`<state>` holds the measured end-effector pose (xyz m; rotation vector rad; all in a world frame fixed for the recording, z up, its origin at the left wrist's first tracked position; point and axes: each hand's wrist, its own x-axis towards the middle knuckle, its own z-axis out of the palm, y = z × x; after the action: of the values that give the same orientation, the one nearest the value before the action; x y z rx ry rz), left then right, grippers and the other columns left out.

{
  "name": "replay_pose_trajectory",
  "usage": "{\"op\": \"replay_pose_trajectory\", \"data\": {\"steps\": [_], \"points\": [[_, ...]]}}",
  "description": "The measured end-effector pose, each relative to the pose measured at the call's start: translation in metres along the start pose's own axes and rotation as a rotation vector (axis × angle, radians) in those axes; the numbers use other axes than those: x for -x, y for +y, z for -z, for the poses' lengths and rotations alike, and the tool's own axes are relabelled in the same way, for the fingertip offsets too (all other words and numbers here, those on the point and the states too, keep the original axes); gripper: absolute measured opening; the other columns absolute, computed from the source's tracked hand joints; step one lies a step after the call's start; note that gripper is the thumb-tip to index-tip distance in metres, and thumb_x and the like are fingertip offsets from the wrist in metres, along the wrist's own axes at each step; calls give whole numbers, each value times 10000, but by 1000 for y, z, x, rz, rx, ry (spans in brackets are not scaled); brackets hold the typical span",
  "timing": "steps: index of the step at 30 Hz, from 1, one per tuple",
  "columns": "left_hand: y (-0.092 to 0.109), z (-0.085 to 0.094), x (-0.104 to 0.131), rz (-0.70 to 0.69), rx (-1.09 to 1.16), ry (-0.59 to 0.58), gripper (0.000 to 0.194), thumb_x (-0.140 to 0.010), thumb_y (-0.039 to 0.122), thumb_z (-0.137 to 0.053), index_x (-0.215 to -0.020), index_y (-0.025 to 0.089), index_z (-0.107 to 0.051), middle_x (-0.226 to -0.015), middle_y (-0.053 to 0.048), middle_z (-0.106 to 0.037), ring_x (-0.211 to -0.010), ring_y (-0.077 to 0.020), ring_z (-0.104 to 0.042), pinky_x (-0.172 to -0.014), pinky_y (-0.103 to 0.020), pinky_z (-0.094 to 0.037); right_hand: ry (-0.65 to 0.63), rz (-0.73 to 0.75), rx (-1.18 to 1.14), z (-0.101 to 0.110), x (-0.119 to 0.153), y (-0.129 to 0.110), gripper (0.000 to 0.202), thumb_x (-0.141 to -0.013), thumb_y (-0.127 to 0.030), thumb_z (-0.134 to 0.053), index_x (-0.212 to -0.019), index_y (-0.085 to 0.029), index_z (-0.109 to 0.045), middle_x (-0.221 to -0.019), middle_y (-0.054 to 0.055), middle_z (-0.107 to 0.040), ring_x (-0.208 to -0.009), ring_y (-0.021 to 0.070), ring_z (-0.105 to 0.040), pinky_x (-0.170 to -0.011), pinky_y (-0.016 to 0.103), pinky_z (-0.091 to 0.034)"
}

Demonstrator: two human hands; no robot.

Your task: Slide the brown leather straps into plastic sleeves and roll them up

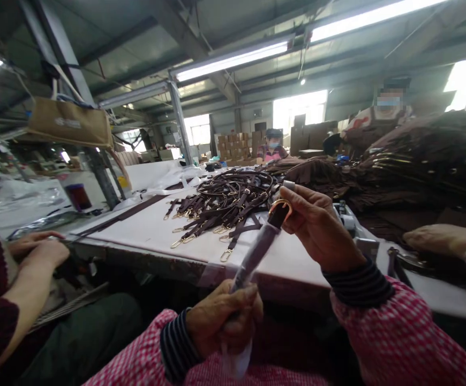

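A dark strap (253,251) in a clear plastic sleeve slants up between my two hands. My left hand (225,316) is closed around its lower part, and whitish plastic (237,356) hangs below the fist. At the strap's upper end is a gold-coloured metal hook or ring (284,206). My right hand (317,222) pinches this metal end between thumb and fingers. A small pale piece (288,185) shows at the right fingertips; its kind is unclear. Just beyond lies a pile of dark straps (233,201) with gold clasps.
The pile rests on a white-topped table (136,230). A co-worker's hands (42,249) are at the left, another person's hand (437,238) at the right by dark brown material (429,171). A tan bag (70,122) hangs on a post; cartons (233,147) stand behind.
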<state>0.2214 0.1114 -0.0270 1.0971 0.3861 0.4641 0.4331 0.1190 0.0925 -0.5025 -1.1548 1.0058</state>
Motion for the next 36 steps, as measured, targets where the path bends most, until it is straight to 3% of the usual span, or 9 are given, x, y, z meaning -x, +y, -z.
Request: {"op": "replay_pose_trajectory", "data": {"steps": [3,7,15,18,24,29,33,36], "points": [[18,-16,10,32,-26,91,369,-972,501,-621,-871,147,-643,-440,93,-392,-358,-61,-286,-393,-192,-334,32,2,-32,-2,0,4,258,-820,-321,-847,-748,-168,-653,-622,-34,-587,-479,67,-435,-409,192,-330],[39,-22,20,-13,-276,238,422,-898,524,-721,-757,144,-601,-462,101,-333,-396,-34,-222,-391,-186,-186,-54,-11,-3,-13,1,14,285,-841,-326,-833,-703,-173,-635,-604,-40,-545,-457,62,-392,-400,215,-304],[61,-26,33,-75,-486,303,402,-913,497,-726,-765,152,-582,-595,73,-364,-509,-47,-261,-455,-196,-194,-93,16,116,-36,3,31,344,-814,-438,-866,-705,-208,-633,-605,-50,-517,-478,76,-417,-404,228,-335],[59,-25,28,-90,-422,278,418,-934,522,-686,-768,154,-581,-546,76,-395,-476,-45,-273,-452,-192,-219,-92,31,118,-33,2,32,340,-814,-438,-864,-715,-207,-635,-622,-46,-537,-489,79,-423,-412,225,-339],[48,-20,12,-76,-417,311,440,-929,572,-641,-818,148,-606,-616,4,-591,-499,-85,-490,-496,-203,-380,-111,-42,132,-15,11,41,274,-918,-370,-760,-741,-193,-647,-679,-18,-588,-531,93,-452,-459,237,-347],[25,-13,5,-108,-423,296,415,-932,540,-620,-822,140,-593,-580,34,-501,-487,-67,-386,-475,-203,-288,-187,-187,66,5,26,52,286,-940,-434,-724,-827,-176,-671,-711,-7,-603,-529,88,-445,-463,221,-335],[5,-15,8,-128,-406,303,346,-956,480,-620,-896,141,-589,-579,74,-407,-501,-59,-316,-475,-200,-243,-132,-282,69,15,42,53,302,-832,-385,-844,-1033,-203,-711,-744,-21,-619,-544,83,-462,-470,195,-346],[-5,-20,13,-90,-412,317,372,-964,521,-613,-1003,154,-565,-578,74,-462,-472,-62,-353,-451,-191,-250,-112,-339,140,16,55,49,229,-806,-320,-864,-912,-174,-724,-698,-17,-615,-553,86,-468,-484,199,-352]]}}
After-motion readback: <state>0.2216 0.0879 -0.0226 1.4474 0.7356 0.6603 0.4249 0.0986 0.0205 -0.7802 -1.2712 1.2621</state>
